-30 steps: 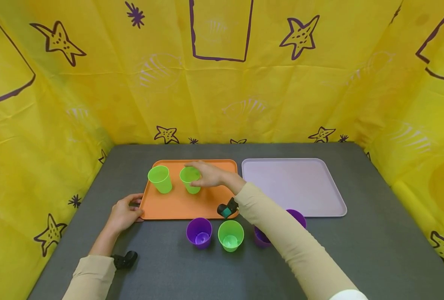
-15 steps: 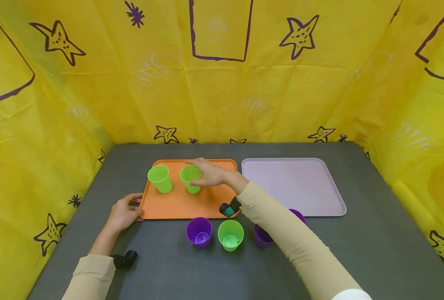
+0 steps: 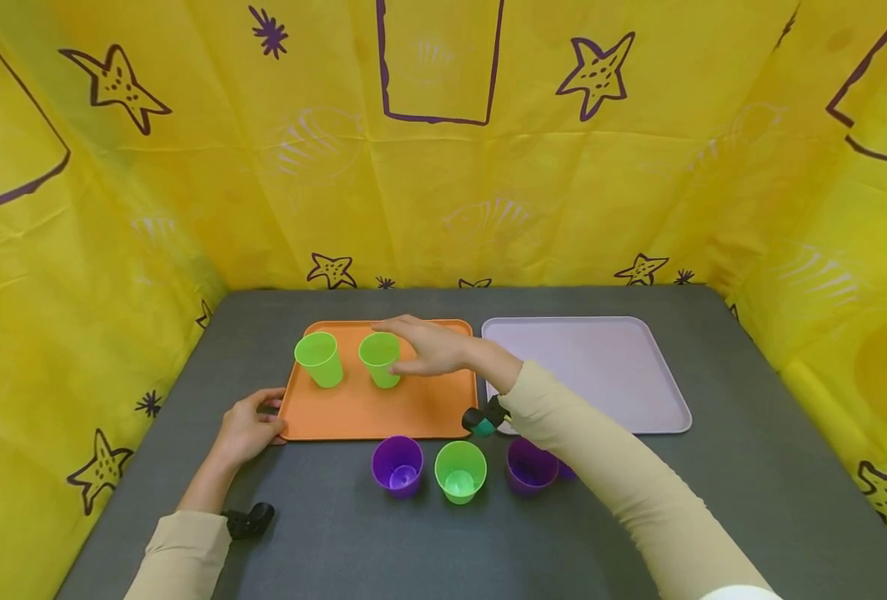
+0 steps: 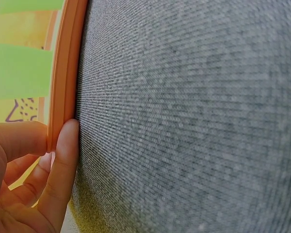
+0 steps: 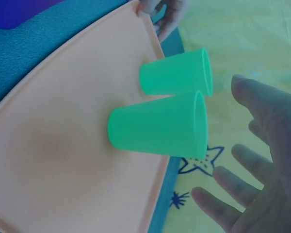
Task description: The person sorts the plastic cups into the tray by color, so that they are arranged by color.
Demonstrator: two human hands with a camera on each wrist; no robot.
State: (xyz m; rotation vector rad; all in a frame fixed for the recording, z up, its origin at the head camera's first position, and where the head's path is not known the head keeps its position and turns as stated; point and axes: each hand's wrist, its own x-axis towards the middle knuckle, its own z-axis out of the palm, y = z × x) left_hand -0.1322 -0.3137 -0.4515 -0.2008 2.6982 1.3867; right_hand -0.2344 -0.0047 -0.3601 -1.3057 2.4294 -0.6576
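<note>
Two green cups stand upright on the orange tray [image 3: 421,408]. One green cup [image 3: 319,360] is at its left, the other green cup [image 3: 378,367] near its middle. My right hand [image 3: 436,348] is beside the middle cup, fingers spread. In the right wrist view a gap shows between the fingers [image 5: 252,162] and that cup [image 5: 155,126]; nothing is held. My left hand [image 3: 247,427] pinches the front left corner of the orange tray. In the left wrist view the thumb [image 4: 24,138] presses the rim and a finger lies against the underside.
A pale lilac tray [image 3: 578,354] lies to the right of the orange one. In front stand a purple cup [image 3: 398,468], a green cup [image 3: 462,473] and another purple cup [image 3: 531,467]. More purple shows beside the right sleeve [image 3: 608,467], mostly hidden. Yellow cloth [image 3: 428,192] hangs around the table.
My right hand has drawn slightly to the right, away from the middle green cup, which stays in place. The right forearm uncovers more of the purple cup. My left hand has not moved.
</note>
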